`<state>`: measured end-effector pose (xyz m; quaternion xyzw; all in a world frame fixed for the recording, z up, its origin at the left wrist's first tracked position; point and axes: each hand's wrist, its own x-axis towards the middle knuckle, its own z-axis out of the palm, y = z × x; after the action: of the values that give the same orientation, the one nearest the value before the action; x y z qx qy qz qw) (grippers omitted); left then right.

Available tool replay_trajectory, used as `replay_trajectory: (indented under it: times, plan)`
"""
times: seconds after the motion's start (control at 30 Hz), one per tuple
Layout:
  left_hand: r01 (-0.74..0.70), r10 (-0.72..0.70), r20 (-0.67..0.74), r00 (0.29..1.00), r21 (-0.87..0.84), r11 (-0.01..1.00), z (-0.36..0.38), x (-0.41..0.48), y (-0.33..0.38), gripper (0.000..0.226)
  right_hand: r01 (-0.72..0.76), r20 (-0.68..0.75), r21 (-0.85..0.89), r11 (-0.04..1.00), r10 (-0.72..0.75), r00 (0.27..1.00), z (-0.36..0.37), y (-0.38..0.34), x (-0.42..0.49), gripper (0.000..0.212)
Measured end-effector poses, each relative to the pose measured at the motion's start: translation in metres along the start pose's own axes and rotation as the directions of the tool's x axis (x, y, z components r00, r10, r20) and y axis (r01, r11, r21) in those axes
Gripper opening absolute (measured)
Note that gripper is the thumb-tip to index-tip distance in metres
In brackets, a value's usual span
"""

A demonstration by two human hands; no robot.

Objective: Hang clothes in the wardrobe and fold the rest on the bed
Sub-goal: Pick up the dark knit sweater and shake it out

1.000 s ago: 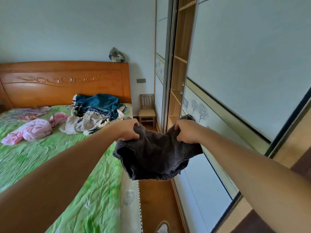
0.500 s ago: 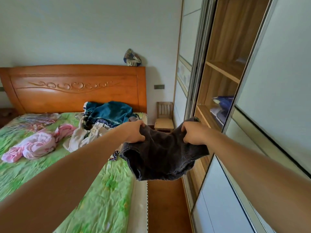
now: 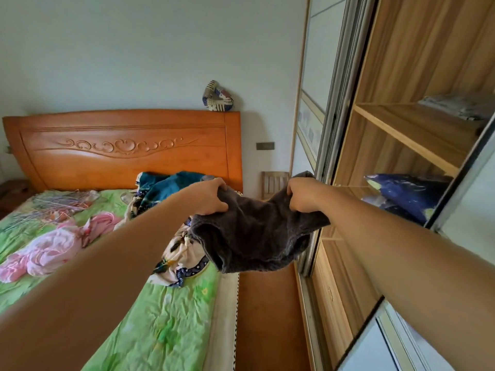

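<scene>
left hand (image 3: 211,196) and right hand (image 3: 302,195) gripping dark cloth (image 3: 254,234), beside open wardrobe (image 3: 401,137)

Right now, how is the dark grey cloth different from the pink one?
The dark grey cloth hangs in the air, gripped by the left hand and right hand; the pink cloth lies bunched on the bed, untouched. The grey one is dark, the pink one pale. Both are rumpled, not folded.
</scene>
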<state>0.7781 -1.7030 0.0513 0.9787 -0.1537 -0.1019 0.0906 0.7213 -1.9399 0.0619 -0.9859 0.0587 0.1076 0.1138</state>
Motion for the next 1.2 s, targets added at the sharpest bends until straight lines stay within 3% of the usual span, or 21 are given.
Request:
replay_trajectory:
  times: [0.3,0.67,1.0,1.13,1.2]
  plan:
    - [-0.005,0.004,0.03,1.0,0.038,0.999,-0.042,0.131,0.012,0.057,0.007,-0.01,-0.073,0.997,-0.008,1.0,-0.05,0.01,0.113,0.046]
    - [-0.235,0.234,0.019,0.972,0.129,0.963,-0.135,0.328,0.053,0.058,-0.151,-0.181,-0.004,0.988,0.148,0.972,-0.144,0.042,0.229,0.04]
    - [-0.507,0.506,0.037,0.862,0.088,0.858,-0.182,0.38,0.163,0.054,-0.381,-0.311,0.024,0.924,0.369,0.876,-0.206,0.1,0.201,0.025]
    - [-0.622,0.622,0.037,0.782,0.091,0.777,-0.182,0.371,0.21,0.049,-0.468,-0.348,0.115,0.876,0.476,0.807,-0.216,0.122,0.161,0.029]
    - [-0.676,0.676,0.027,0.736,0.075,0.733,-0.182,0.366,0.234,0.047,-0.502,-0.363,0.149,0.852,0.519,0.774,-0.219,0.132,0.143,0.021]
